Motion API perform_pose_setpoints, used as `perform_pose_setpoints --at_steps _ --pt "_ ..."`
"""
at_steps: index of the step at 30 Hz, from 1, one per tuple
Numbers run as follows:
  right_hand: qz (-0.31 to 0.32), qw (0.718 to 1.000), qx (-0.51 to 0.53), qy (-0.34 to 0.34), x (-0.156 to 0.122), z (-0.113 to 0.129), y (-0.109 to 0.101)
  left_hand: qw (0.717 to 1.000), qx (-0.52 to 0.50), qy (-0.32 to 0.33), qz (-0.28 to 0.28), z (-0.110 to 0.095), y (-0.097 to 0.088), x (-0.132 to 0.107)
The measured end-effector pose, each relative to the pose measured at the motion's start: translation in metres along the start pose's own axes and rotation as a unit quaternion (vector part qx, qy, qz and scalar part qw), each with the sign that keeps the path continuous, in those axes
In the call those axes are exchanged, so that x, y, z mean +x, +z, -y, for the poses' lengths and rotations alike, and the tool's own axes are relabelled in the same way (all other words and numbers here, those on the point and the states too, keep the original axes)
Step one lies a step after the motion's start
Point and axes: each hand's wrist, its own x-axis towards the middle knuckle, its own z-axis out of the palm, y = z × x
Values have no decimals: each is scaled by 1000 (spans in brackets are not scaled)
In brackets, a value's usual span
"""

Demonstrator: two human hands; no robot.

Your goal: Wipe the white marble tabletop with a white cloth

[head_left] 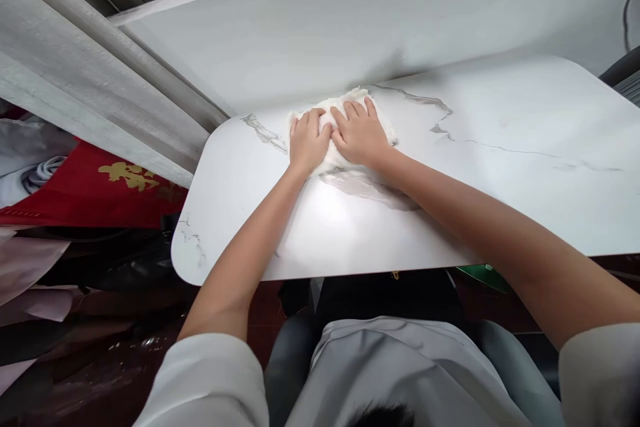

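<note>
A white, soft-looking cloth point(334, 163) with ragged edges lies on the marble-patterned white table point(500, 200), close to its back edge. My left hand point(308, 141) rests palm down on the left half of the cloth, its fingers stretched forward. Beside it, my right hand point(361, 133) presses on the right half with fingers slightly spread. The two thumbs come close together near the middle. Much of the cloth is hidden beneath both hands.
A pale wall panel point(350, 20) stands right behind the table. On the left are a grey ridged post point(110, 73) and a red cloth with gold lettering point(75, 187). Pale sheets point(30, 267) lie lower left. A dark cable point(626, 20) hangs at the far right.
</note>
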Motion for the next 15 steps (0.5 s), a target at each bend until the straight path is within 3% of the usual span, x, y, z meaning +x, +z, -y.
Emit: perform_pose_setpoints --at_steps 10,15 --pt "16 998 1 -58 -105 53 -40 998 55 2 26 -26 -33 -125" --pt "3 997 26 -69 -145 76 -57 996 73 7 44 -32 -46 -175"
